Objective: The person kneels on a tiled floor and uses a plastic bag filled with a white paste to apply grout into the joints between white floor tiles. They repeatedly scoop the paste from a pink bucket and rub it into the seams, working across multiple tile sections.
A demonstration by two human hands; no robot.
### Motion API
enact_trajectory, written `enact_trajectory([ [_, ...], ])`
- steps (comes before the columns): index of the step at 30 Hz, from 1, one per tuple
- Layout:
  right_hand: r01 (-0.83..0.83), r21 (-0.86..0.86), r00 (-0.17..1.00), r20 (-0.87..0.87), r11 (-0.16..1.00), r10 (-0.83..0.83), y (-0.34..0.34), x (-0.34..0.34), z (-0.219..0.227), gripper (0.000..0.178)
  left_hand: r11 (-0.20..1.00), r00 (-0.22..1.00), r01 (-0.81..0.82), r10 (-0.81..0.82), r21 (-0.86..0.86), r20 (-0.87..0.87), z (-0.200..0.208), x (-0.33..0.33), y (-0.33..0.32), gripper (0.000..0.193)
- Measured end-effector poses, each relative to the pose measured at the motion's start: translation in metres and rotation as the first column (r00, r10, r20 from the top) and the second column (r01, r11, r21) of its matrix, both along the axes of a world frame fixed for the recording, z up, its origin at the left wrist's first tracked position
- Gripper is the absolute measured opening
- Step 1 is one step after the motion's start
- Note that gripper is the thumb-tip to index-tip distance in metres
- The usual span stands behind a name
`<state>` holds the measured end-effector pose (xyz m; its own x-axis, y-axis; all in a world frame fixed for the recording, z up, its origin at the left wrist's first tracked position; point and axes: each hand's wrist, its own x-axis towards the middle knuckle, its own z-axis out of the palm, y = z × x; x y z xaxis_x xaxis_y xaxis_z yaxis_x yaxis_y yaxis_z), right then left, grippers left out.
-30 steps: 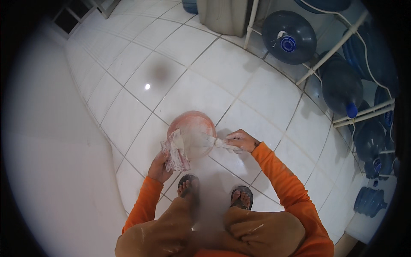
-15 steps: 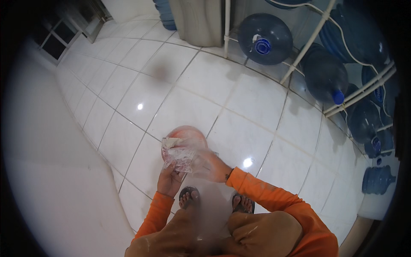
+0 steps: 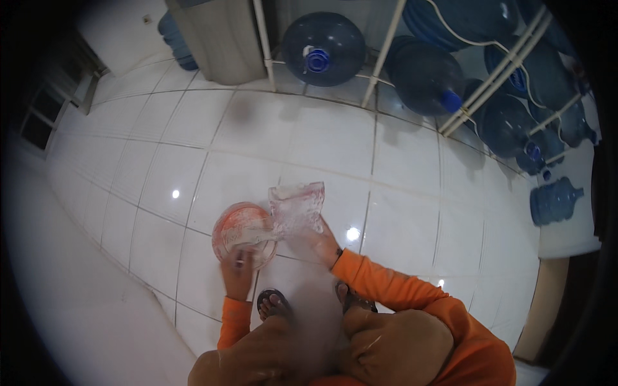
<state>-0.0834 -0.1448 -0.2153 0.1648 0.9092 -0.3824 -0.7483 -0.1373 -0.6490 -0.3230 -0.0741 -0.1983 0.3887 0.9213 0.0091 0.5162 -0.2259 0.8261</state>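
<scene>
An orange-red round basin, smeared inside with white paste, sits on the tiled floor in front of my feet. My left hand is at its near side with the fingers curled; what they hold, if anything, is hard to make out. A pale flat strip lies across the basin just beyond those fingers. Right of the basin, my right hand is closed on the lower side of a clear plastic bag with pinkish edges and white smears. The bag is held up off the floor, its far edge spread wide.
Large blue water bottles lie on a white pipe rack along the far right. Another blue jug rests on its side at the right. A grey column stands at the back, and a white wall runs along the left.
My right hand has moved up and right with the plastic bag, which is now spread out beside the basin. My left hand has let go of the bag and dropped to the basin. The view has shifted.
</scene>
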Motion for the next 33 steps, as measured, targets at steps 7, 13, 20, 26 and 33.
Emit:
enact_trajectory([
  [7,0.163,-0.074,0.984,0.083,0.984,-0.157,-0.039,0.059,0.018,0.038,0.848,0.846,-0.529,0.530,-0.037,0.061,-0.086,-0.083,0.002,0.046],
  [13,0.330,-0.219,0.944,0.100,0.918,-0.315,-0.091,0.052,0.000,0.028,0.738,0.834,-0.289,0.507,-0.609,0.218,-0.096,-0.083,-0.014,0.053],
  [20,0.234,-0.213,0.972,0.024,0.949,-0.235,-0.071,0.022,0.033,0.031,0.850,0.905,-0.171,0.335,-0.499,0.262,-0.071,-0.085,0.009,0.052],
  [26,0.014,-0.198,0.977,0.210,0.980,0.029,-0.015,0.023,0.144,0.034,0.943,0.992,-0.003,0.045,-0.333,0.119,-0.099,-0.114,0.057,0.041],
  [33,-0.360,-0.228,0.784,0.452,0.905,0.425,0.144,0.057,0.182,0.030,0.888,0.866,-0.458,0.458,-0.051,0.200,-0.109,-0.168,0.170,0.031],
])
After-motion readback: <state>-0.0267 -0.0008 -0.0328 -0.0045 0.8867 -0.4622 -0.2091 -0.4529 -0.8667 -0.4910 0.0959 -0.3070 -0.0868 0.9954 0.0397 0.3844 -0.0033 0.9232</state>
